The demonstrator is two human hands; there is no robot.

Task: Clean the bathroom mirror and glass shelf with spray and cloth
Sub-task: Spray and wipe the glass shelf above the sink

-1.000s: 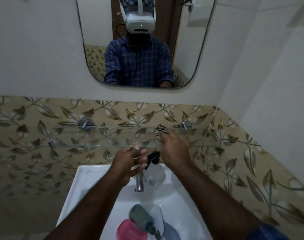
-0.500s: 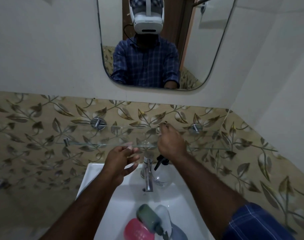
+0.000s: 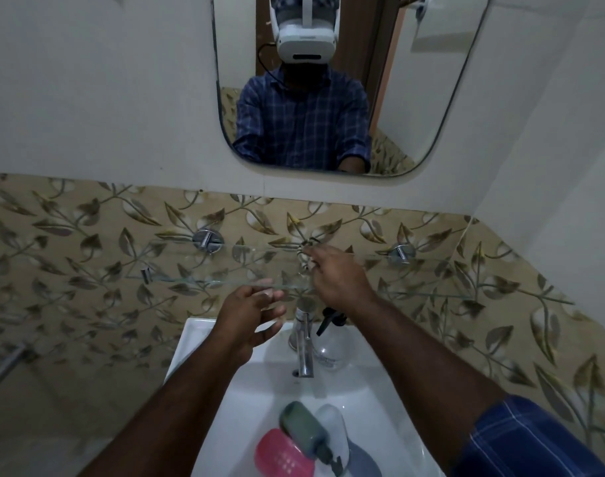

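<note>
The clear glass shelf (image 3: pixel 197 278) runs along the leaf-patterned tiles on two chrome brackets. My right hand (image 3: pixel 339 277) reaches over it and pinches a small dark looped item (image 3: pixel 308 243) lying on the glass. My left hand (image 3: pixel 251 313) hovers at the shelf's front edge with loosely curled fingers and holds nothing. A clear spray bottle (image 3: pixel 330 349) with a black trigger stands on the sink rim beside the tap (image 3: pixel 304 342), below my right wrist. The mirror (image 3: pixel 432 80) hangs above and reflects a person in a checked shirt.
The white sink (image 3: pixel 259 390) holds a pink item (image 3: pixel 282 454), a green bottle (image 3: pixel 304 430) and a white bottle (image 3: pixel 335 425). A side wall closes in at the right. A chrome bar (image 3: pixel 4 366) juts out at the lower left.
My right hand has stayed at the dark looped item on the shelf. My left hand has drifted a little left, away from the tap. The view has tilted slightly upward.
</note>
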